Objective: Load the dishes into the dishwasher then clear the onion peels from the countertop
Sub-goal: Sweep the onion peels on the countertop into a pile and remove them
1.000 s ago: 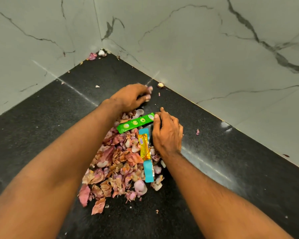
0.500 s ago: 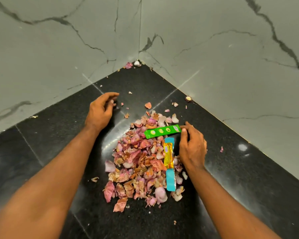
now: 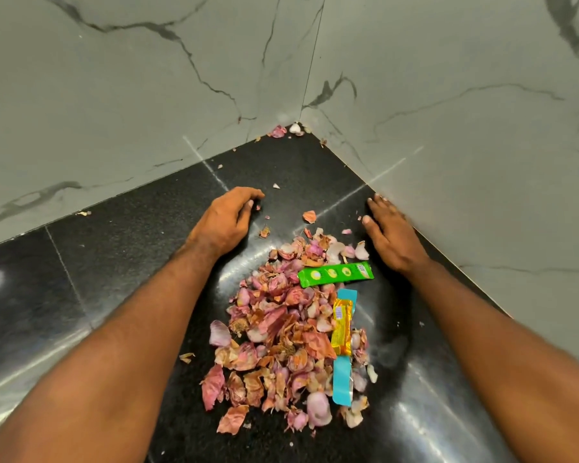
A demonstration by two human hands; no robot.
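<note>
One head-worn camera looks steeply down, close over the black countertop [image 3: 121, 248], facing the marble wall corner [image 3: 310, 95] at upper centre.

right hand [image 3: 390, 233] off green wrapper [image 3: 335, 274], now beside wall [image 3: 465, 155]

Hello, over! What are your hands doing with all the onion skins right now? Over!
Left hand and right hand open on the countertop, holding nothing. Onion peels heaped between them. Green wrapper, yellow wrapper mixed in.
</note>
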